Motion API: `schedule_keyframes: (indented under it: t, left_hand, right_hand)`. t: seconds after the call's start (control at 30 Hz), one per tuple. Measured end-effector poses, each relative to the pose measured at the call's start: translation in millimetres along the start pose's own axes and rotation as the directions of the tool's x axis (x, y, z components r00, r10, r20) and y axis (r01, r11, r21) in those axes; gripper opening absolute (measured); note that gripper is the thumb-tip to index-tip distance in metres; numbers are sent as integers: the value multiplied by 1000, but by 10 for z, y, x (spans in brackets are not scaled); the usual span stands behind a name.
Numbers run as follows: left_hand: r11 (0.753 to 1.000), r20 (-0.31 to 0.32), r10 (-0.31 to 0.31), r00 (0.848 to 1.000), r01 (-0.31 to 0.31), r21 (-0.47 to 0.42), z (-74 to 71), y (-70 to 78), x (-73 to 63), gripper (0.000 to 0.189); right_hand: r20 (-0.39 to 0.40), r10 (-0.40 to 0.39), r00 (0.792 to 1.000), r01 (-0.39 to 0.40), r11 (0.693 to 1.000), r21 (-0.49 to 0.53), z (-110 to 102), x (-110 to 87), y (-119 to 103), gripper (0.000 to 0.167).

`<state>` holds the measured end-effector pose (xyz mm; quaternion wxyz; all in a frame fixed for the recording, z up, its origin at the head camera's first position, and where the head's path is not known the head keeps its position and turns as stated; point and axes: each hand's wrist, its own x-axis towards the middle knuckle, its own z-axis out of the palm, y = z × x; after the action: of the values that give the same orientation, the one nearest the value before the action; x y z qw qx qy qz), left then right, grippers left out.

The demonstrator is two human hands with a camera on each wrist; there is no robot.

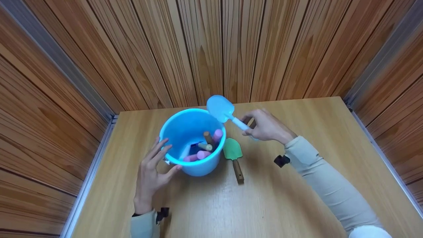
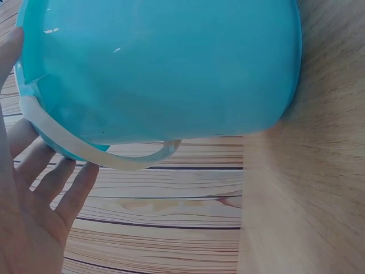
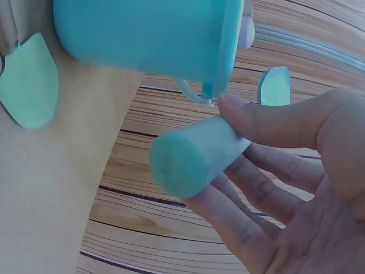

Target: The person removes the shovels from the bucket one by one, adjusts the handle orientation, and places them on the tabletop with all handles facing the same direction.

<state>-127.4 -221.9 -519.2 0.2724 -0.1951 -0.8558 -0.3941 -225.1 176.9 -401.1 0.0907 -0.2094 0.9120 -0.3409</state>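
A light blue bucket (image 1: 198, 170) stands upright on the table. My left hand (image 1: 150, 173) is spread against its left side, straight fingers touching the rim and the thumb near the front edge. In the left wrist view those fingers (image 2: 74, 191) lie beside the bucket's white carrying handle (image 2: 63, 137). My right hand (image 1: 266, 125) pinches a light blue toy shovel by its handle (image 3: 178, 164), between thumb and fingers. Its rounded blade (image 1: 220, 107) points left and overlaps the bucket's far right rim in the head view.
Inside the bucket lie several tools with pink (image 1: 204, 154) and brown handles (image 1: 207, 137); their lower ends are mostly hidden. A green trowel (image 1: 233, 150) with a brown handle lies right of the bucket. Wood-plank walls (image 1: 211, 53) enclose the table (image 1: 211, 205) at the back and sides.
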Motion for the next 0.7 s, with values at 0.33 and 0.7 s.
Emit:
schedule_keyframes:
  t: [0.33, 0.7]
  left_hand:
    - [1000, 10, -13, 1000, 13, 5, -24, -3, -27, 73]
    - [1000, 9, 2, 1000, -2, 12, -5, 16, -3, 72]
  right_hand:
    - [-96, 88, 991, -73, 986, 149, 276, -181, 211, 37]
    - [-218, 130, 967, -69, 961, 267, 585, -366, 437, 38]
